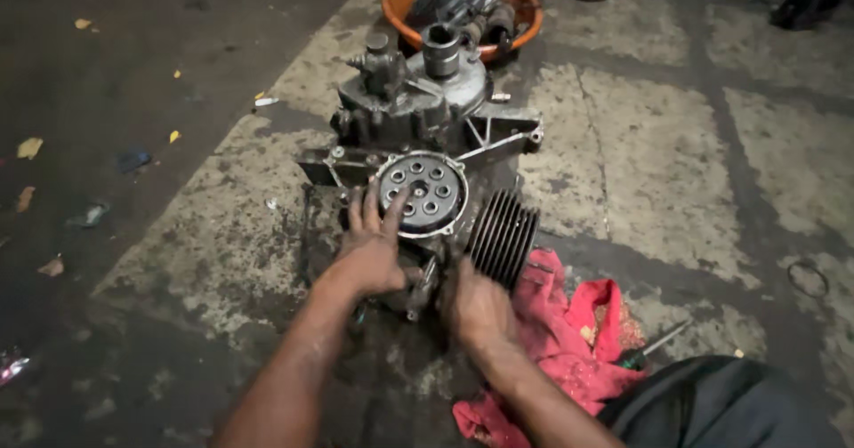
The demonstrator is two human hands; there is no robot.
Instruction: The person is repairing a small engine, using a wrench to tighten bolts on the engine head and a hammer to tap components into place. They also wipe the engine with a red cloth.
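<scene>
Head view shows the engine (427, 145) on the floor (676, 145) at twelve o'clock, left hand (369, 252) with fingers spread loose on the round clutch plate (420, 193), right hand (476, 301) gripping its lower edge, so steady even pressure seems wise.

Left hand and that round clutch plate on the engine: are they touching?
Touching. The head view shows the left hand with its fingers laid on the face and rim of the round clutch plate, no gap visible.
</scene>
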